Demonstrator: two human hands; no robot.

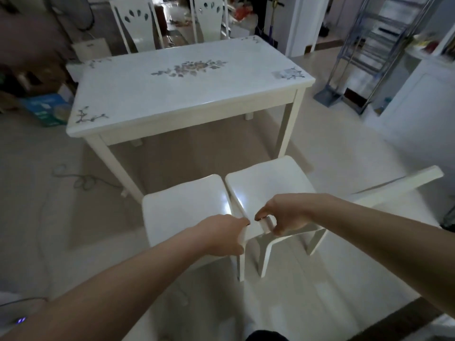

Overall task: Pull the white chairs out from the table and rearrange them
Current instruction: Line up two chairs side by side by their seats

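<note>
Two white chairs stand side by side on the floor in front of the white table point(138, 99), clear of its near edge. The left chair point(182, 207) and the right chair point(266, 183) almost touch at their seats. My left hand point(221, 236) is closed on the left chair's white frame at its near right corner. Close beside it, my right hand point(283, 212) pinches a white frame piece of the right chair. A long white rail point(398, 185) of the right chair sticks out to the right. Two more white chairs point(136, 23) point(209, 18) stand behind the table.
The table top carries a painted flower pattern. A metal rack point(379, 45) and a white cabinet point(423, 107) stand at the right. A blue box point(46, 109) and clutter lie at the left. A loose cable point(83, 180) curls on the floor left of the table.
</note>
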